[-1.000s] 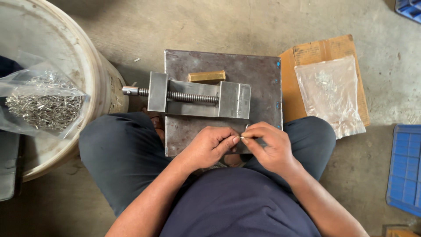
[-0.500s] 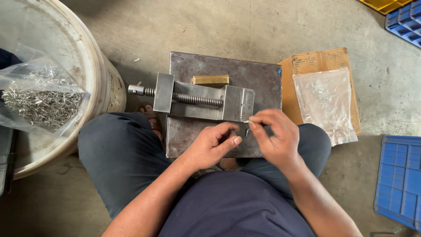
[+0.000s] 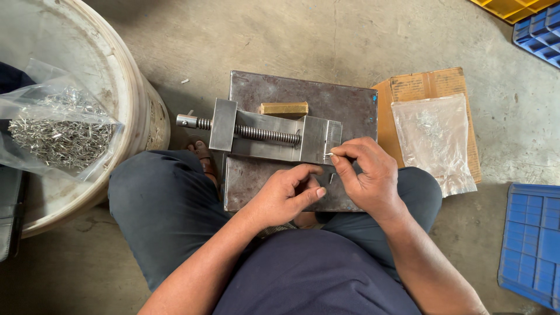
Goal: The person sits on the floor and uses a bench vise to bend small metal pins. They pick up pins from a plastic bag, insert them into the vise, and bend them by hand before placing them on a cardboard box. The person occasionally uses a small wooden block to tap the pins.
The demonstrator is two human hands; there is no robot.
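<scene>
- The right hand (image 3: 368,175) pinches a small metal pin (image 3: 330,155) between thumb and forefinger, its other fingers curled in. It holds the pin against the right end of the vise (image 3: 265,135).
- The left hand (image 3: 287,195) lies just beside the right one, over the near edge of the steel plate (image 3: 303,99). Its fingers are loosely curled, thumb stretched toward the right hand; whether it has hold of anything I cannot tell.
- A second small bent pin (image 3: 332,177) shows on the plate between the two hands.
- The vise lies across the plate, its threaded screw pointing left, the screw end sticking out past the plate's left edge.
- A small brass-coloured block (image 3: 283,108) sits on the plate just behind the vise.
- The plate rests on the concrete floor (image 3: 280,35) between the person's knees.
- To the left stands a white bucket (image 3: 125,93), and in it a clear bag (image 3: 58,131) full of small metal pieces.
- To the right a flat piece of cardboard (image 3: 426,86) lies on the floor, touching the plate, with a second clear bag (image 3: 434,140) lying on it, holding a few metal bits.
- A blue crate (image 3: 531,239) sits at the right edge, near the right knee.
</scene>
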